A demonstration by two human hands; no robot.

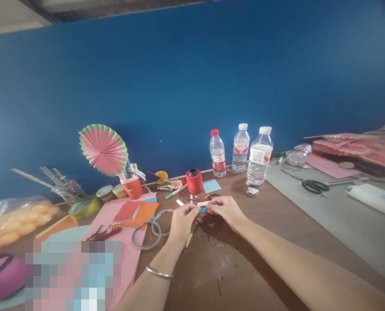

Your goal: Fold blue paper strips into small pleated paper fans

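Note:
Both hands meet over the brown table (195,272). My left hand (183,221) pinches one end of a small blue paper strip (202,210). The other end is between the thumb and finger of my right hand (228,211). Just beyond the fingers lie a white-capped pen (179,202) and a pair of scissors, partly hidden by my right hand. A red thread spool (194,182) stands behind them, with a light blue paper square (212,186) beside it. Two grey tape rings (146,236) rest left of my left hand.
Several water bottles (259,156) stand along the blue wall. At left are an orange cup (133,187) of pens, a round pink paper fan (103,149), pliers (104,232) and pink sheets (98,216). Black scissors (314,185) lie on the grey mat (312,216) at right.

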